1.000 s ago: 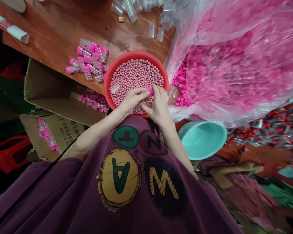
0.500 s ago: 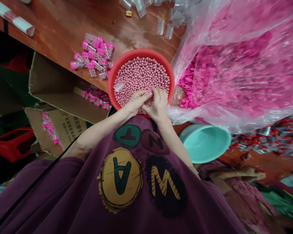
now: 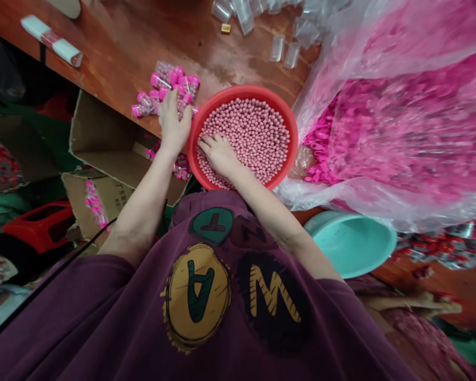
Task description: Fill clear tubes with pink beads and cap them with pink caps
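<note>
Right hand [image 3: 220,155] on pink beads [image 3: 249,137], left hand [image 3: 174,124] seemingly at vials [image 3: 164,79]

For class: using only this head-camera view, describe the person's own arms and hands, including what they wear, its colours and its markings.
The left hand and right hand are bare, without gloves. The arms emerge from wide short sleeves of a loose plum-purple T-shirt, printed with round letter badges, the largest yellow with a green A. A thin black cord crosses the left sleeve.
</note>
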`<state>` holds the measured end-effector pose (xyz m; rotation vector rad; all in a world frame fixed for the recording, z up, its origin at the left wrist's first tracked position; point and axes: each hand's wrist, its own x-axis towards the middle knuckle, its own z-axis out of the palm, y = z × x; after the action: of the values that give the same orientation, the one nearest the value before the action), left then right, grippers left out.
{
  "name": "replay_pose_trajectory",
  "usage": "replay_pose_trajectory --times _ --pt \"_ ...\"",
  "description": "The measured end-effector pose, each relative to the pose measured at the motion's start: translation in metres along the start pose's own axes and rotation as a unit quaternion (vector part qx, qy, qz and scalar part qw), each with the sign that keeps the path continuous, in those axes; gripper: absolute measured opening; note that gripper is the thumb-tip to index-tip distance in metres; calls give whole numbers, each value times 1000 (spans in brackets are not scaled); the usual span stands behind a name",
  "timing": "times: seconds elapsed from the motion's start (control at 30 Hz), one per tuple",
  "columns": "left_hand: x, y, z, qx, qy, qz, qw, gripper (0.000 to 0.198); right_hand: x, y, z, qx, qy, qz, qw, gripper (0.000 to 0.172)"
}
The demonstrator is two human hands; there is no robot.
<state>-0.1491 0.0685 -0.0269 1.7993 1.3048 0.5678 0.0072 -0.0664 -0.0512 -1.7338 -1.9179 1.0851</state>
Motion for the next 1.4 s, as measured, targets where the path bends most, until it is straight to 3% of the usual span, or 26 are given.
replay_pose_trajectory --times 0.1,0.23,0.33,0.43,0.53,0.6,0.73,0.8,0.93,1.03,1.13,1.27,1.4 --pt "-13 6 13 29 6 -39 999 41 3 19 7 118 55 43 991 42" --pt "-47 35 66 -2 -92 -72 993 32 -20 57 8 337 170 112 919 41" --pt "-54 53 95 36 -173 -33 984 34 -41 68 8 408 207 146 877 45" --pt "-49 63 107 127 -262 25 956 34 -59 62 8 439 192 186 858 62" --pt "-46 68 114 236 -305 89 918 35 -86 55 -2 413 209 237 854 69" --pt "-46 71 121 288 -312 104 899 40 -113 63 -17 362 282 249 853 61" --pt "-48 75 145 309 -333 115 883 45 -157 120 -54 252 445 325 795 37" --pt "-48 73 160 285 -332 118 891 42 -156 158 -65 203 442 390 782 28" --pt "-44 66 183 217 -320 89 918 29 -117 210 -68 167 399 468 771 20" --pt "-39 62 185 155 -318 43 934 20 -100 219 -62 174 392 484 762 13" --pt "-36 64 171 135 -308 40 941 17 -116 215 -55 235 403 460 755 15" --pt "-39 75 141 108 -284 67 950 38 -157 205 -47 362 417 394 735 44" --pt "-46 87 125 -55 -315 -6 948 43 -182 186 -50 364 451 268 770 75"
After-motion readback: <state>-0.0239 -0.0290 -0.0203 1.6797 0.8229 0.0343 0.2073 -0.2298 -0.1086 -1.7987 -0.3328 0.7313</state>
